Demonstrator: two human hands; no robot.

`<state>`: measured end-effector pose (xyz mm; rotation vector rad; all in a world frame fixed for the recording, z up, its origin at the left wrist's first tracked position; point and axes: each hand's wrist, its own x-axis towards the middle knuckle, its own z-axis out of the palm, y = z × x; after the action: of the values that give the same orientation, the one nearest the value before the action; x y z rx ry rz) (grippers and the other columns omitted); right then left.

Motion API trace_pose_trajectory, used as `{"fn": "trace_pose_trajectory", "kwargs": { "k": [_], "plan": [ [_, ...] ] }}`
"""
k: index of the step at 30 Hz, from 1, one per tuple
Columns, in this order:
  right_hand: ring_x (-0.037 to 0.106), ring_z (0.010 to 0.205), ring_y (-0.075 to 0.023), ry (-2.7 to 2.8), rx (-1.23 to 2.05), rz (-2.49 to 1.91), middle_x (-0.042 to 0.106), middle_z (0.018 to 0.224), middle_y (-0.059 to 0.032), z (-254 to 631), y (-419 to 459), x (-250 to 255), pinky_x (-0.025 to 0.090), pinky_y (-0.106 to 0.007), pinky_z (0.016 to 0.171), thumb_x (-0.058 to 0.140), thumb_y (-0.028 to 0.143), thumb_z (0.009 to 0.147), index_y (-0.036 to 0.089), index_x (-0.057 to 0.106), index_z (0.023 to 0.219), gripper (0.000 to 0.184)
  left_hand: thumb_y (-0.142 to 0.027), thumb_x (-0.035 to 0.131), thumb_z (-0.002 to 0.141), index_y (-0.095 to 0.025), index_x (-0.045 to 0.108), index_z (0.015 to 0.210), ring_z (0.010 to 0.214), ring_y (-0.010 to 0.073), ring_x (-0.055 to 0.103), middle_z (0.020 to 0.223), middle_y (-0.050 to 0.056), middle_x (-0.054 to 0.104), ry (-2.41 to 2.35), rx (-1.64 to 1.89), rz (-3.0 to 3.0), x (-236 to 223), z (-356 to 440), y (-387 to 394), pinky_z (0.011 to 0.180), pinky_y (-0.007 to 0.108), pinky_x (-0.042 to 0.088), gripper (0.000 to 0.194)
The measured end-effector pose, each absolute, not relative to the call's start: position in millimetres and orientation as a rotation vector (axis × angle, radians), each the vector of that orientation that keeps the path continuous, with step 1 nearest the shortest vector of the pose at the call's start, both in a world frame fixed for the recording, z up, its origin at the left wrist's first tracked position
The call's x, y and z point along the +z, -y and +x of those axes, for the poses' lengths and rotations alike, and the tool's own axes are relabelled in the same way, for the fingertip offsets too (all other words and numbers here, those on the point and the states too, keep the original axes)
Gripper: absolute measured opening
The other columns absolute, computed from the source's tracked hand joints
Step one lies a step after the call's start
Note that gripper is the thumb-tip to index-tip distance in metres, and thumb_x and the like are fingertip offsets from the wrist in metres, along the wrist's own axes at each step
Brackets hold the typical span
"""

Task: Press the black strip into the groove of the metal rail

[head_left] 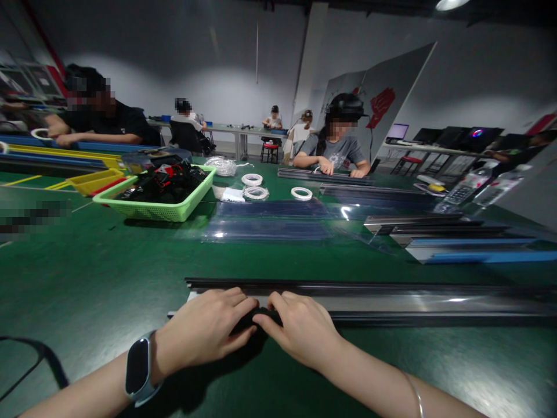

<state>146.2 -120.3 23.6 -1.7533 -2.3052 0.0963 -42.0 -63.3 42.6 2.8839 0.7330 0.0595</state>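
Note:
In front of me a long metal profile (pixel 378 301) with black edge strips lies across the green table, running off to the right. My left hand (pixel 209 322) is over its left end, fingers curled onto the near black edge. Close beside it, my right hand (pixel 302 325) grips the same edge, thumb and fingers bent around it. Between the two thumbs a short stretch of black material (pixel 262 315) shows; whether it is a separate small piece is not clear. The fingertips are partly hidden behind the hands.
A green basket (pixel 174 210) of black and red parts stands at the back left by a yellow tray (pixel 96 182). Clear plastic sheets (pixel 270 223) and tape rolls (pixel 301 193) lie mid-table. More profiles (pixel 435 229) and bottles (pixel 465 186) are right. Opposite sits a co-worker (pixel 337 148).

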Motion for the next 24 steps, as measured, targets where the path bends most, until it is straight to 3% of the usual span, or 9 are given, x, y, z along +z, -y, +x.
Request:
{"fn": "trace_pose_trajectory", "kwargs": {
  "k": [24],
  "plan": [
    [0.062,0.08,-0.023,2.357,0.092,-1.752,0.063,0.083,-0.0063,143,120,23,0.047,-0.033,0.067,0.035,0.053,0.09,0.019,0.054,0.093,0.039,-0.023,0.049,0.083,-0.021,0.048,0.109,0.095,0.0211,0.054,0.101,0.005,0.059,-0.735,0.061,2.944,31,-42,62,0.085,0.035,0.045,0.026]
  ]
}}
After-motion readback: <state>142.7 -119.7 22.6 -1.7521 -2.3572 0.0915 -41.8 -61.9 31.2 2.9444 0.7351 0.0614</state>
